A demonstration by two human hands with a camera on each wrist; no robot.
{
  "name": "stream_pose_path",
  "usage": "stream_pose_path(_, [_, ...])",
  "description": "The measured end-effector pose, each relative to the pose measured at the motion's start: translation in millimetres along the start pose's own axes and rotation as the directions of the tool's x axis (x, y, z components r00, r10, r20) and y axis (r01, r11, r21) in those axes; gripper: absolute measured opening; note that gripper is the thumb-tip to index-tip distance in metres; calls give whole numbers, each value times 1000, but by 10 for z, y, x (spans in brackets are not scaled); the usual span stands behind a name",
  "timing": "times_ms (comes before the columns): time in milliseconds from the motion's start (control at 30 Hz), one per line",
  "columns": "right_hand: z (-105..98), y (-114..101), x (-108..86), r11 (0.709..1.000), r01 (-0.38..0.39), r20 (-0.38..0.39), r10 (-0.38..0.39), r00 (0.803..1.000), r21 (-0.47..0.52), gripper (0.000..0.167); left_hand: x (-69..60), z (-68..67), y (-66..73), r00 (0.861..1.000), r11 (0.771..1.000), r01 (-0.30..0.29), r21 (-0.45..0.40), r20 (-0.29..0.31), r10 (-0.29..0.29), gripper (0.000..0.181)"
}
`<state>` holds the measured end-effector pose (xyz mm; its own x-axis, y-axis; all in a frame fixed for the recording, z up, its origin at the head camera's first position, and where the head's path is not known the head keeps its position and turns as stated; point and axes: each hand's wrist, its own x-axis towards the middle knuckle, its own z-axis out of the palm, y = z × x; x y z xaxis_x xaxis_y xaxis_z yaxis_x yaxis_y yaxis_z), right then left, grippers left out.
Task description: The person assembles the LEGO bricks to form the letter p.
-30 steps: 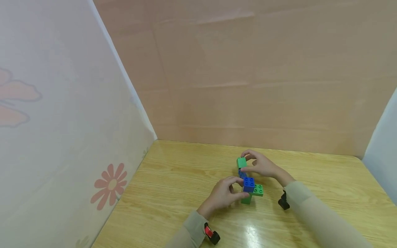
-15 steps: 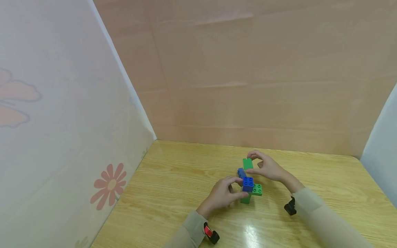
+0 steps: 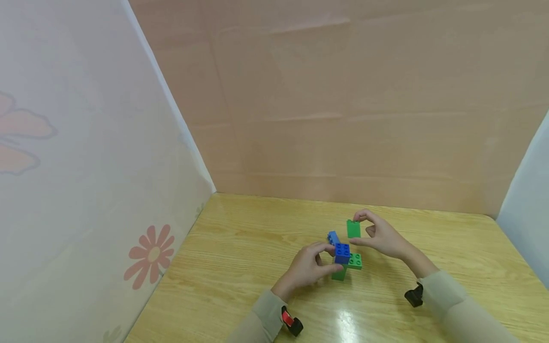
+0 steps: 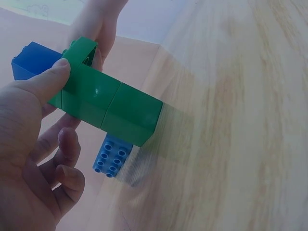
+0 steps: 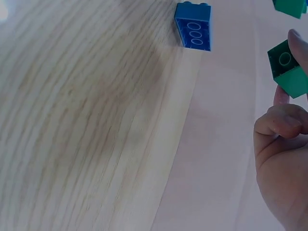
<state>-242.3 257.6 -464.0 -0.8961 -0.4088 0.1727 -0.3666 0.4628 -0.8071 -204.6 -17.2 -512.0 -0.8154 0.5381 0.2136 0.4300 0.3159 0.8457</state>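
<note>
In the head view my left hand (image 3: 305,267) pinches a stack of toy building bricks near its top. That stack has a dark blue brick (image 3: 342,254) on top, a green brick (image 3: 355,261) jutting right, and a green column (image 4: 113,103), two bricks tall in the left wrist view. Behind and to its right, my right hand (image 3: 383,238) holds a separate green brick (image 3: 353,229) between thumb and fingers, apart from the stack. The right wrist view shows this brick's hollow underside. A lighter blue brick (image 5: 193,29) lies on its side on the table just behind the stack.
The wooden tabletop (image 3: 249,233) meets a tan back wall (image 3: 300,105). To the left stands a pale side panel (image 3: 107,143) with flower prints. Another pale panel (image 3: 529,205) borders the right side.
My right hand has drawn the green brick rightward, away from the lighter blue brick, and turned it so a broader face shows. The left hand and its stack have hardly moved.
</note>
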Motion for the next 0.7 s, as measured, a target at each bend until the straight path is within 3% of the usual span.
stream_pose_path(700, [16,-179,-396,997,59,-46,-57,997,41,50,8,-3,-28,1000,1000,-3,10,0,3,39])
